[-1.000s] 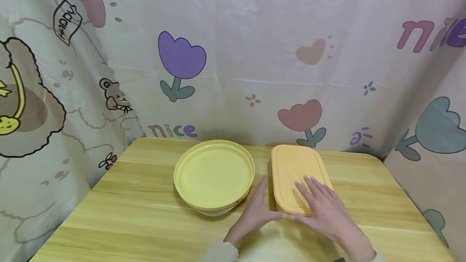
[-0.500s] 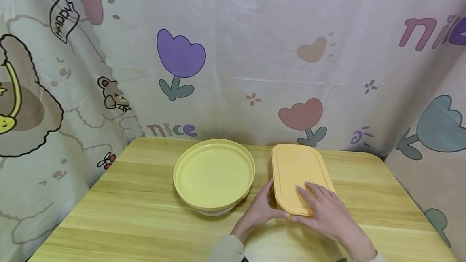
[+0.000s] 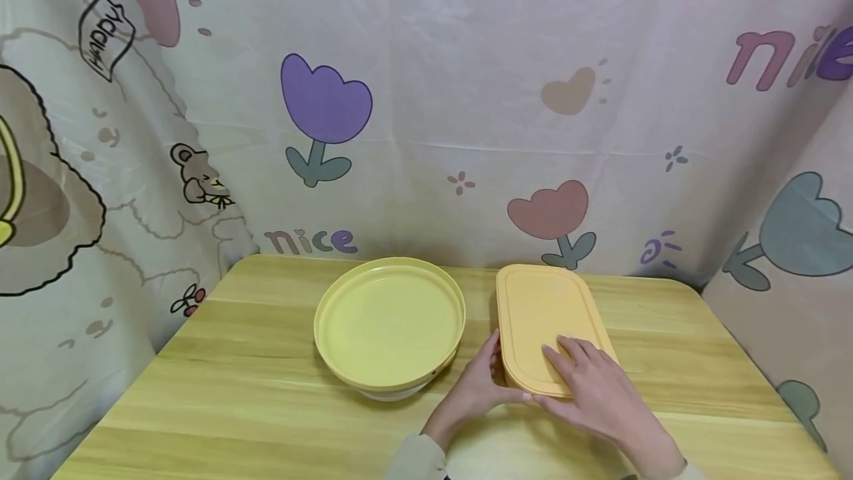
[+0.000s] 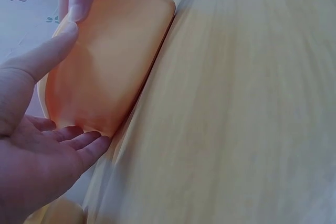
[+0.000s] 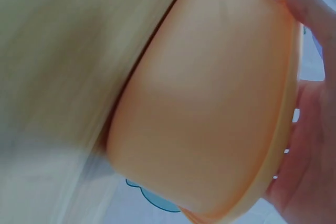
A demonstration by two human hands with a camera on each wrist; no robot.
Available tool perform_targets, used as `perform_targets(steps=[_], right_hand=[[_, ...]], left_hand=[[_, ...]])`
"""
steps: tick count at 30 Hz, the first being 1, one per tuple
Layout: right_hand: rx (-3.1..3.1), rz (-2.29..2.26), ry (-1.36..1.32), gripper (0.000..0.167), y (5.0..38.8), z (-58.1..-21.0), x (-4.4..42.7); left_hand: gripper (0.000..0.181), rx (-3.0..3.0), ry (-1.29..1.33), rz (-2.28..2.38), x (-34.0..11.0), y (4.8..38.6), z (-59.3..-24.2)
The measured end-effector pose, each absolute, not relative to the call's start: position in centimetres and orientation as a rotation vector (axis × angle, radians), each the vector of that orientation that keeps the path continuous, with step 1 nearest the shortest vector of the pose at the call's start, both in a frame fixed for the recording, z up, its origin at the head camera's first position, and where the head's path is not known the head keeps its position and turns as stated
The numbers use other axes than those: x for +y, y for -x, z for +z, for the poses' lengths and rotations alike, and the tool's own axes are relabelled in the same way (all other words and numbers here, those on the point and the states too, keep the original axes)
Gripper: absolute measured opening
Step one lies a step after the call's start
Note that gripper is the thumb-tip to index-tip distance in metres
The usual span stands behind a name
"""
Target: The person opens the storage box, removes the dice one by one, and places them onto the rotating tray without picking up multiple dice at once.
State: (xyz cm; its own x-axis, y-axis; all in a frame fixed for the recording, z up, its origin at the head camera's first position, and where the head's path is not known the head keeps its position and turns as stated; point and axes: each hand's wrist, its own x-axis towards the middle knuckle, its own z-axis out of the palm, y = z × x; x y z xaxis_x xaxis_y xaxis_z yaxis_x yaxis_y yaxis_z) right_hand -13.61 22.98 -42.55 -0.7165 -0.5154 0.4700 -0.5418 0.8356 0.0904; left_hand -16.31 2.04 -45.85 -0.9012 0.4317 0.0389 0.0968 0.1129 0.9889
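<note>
Head view gives me the orange box [image 3: 543, 306] flat on the desk, right of the middle, its lid [image 3: 533, 291] facing up and one short end towards the person. I read that placing as a matter of reach: both thumbs can get to the near rim together.

The left grip [image 3: 474, 389] holds the near left corner, fingers along the left side and thumb up at the rim; I take it as a brace against the box sliding. The right grip [image 3: 593, 393] rests with its fingers laid out across the lid and its thumb at the near rim, which I judge steadies the box from above. From the left wrist I see the thumb tips almost meeting there, over the near wall [image 4: 115, 61]. Whether the lid is pressed tight or loose, I cannot tell.

Just left of the box, apart from it and touched by neither grip, stands a round yellow dish [image 3: 392, 321] with a pale underside, probably set aside to leave the left grip room. Under everything runs the wood-grained desk [image 3: 220, 413]; behind it hangs a printed curtain [image 3: 453, 58].
</note>
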Motion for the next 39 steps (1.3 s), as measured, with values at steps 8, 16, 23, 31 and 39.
perform_targets(steps=[8,16,23,31,39], right_hand=[[-2.265,0.066,-0.893,0.077,14.6,-43.1,23.3],[-2.045,0.071,-0.962,0.069,15.4,-43.3,23.5],[-1.961,0.024,-0.935,0.058,14.9,-42.2,24.4],[-1.978,0.027,-0.973,0.053,14.2,-41.8,23.7],[-1.922,0.085,-0.867,0.045,13.9,-41.9,22.8]], left_hand=[[0.105,2.088,-0.542,1.892,1.8,16.1,-45.8],[0.086,2.031,-0.605,1.946,2.0,16.4,-46.0],[0.091,1.954,-0.575,2.016,2.5,16.3,-46.2],[0.091,1.949,-0.54,2.028,2.4,16.2,-46.2],[0.088,1.896,-0.569,2.06,2.4,16.2,-46.2]])
